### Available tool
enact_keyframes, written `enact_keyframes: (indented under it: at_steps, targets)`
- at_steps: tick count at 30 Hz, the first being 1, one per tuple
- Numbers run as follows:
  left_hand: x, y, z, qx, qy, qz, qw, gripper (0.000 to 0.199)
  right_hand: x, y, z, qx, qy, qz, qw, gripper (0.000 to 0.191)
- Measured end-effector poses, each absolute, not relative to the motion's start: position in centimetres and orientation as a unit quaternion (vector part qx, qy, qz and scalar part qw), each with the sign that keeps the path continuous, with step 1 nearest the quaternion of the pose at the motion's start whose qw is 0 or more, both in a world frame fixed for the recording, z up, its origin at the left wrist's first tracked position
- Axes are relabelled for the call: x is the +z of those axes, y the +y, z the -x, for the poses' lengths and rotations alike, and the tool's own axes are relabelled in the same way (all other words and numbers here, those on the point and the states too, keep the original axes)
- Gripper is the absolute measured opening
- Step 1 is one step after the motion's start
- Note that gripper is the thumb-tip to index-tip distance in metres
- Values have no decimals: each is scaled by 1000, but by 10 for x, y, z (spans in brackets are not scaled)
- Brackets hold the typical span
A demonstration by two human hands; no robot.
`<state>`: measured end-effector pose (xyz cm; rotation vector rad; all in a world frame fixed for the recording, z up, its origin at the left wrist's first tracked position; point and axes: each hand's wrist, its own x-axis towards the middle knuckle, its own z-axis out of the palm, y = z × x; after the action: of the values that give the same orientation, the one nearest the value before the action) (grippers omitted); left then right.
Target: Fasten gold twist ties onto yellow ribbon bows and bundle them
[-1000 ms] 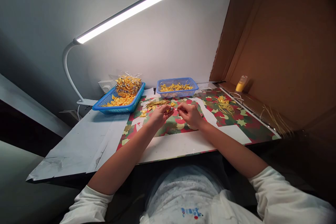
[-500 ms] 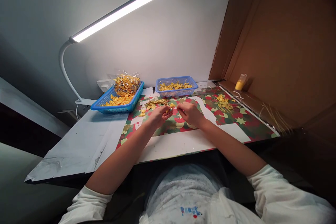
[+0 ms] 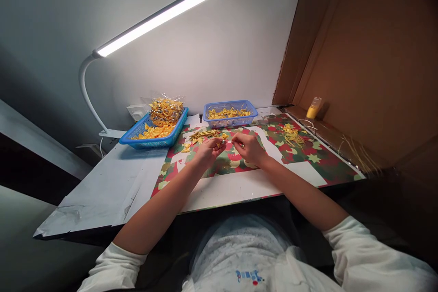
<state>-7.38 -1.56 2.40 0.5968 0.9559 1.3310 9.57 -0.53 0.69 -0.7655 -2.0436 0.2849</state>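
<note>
My left hand (image 3: 209, 151) is closed, its fingertips pinching a small yellow ribbon piece (image 3: 224, 137) with a shiny bit beside it. Facing it a short gap away, my right hand (image 3: 249, 148) is closed too, thumb and forefinger together at a tiny pale thing too small to name. Just beyond my left hand lies a bundle of thin yellow-green stems (image 3: 205, 134). A loose yellow piece (image 3: 185, 148) rests left of that hand. Both hands are above the patterned red and green sheet (image 3: 236, 166).
A blue basket (image 3: 147, 146) at the left holds yellow pieces and a clear bag. Another basket (image 3: 230, 122) stands at the back. Tied yellow strands (image 3: 293, 138) lie to the right, near a yellow-filled bottle (image 3: 313, 108). A lamp (image 3: 160, 18) hangs overhead; cardboard (image 3: 369, 54) walls the right.
My right hand has shifted very slightly, and a small pale thing now shows at its fingertips. My left hand stays almost in place with the yellow piece.
</note>
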Motion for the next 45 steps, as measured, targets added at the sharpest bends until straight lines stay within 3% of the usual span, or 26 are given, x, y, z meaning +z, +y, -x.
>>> enact_keyframes:
  at_steps: [11, 23, 45]
  targets:
    - [27, -18, 73, 589, 426, -273, 630, 10, 11, -8, -95, 118, -826, 308, 458, 13]
    - [16, -16, 76, 578, 423, -344, 607, 17, 10, -6, -100, 75, -855, 327, 395, 15]
    - [25, -19, 73, 550, 453, -229, 663, 14, 17, -6, -105, 77, -862, 308, 394, 16]
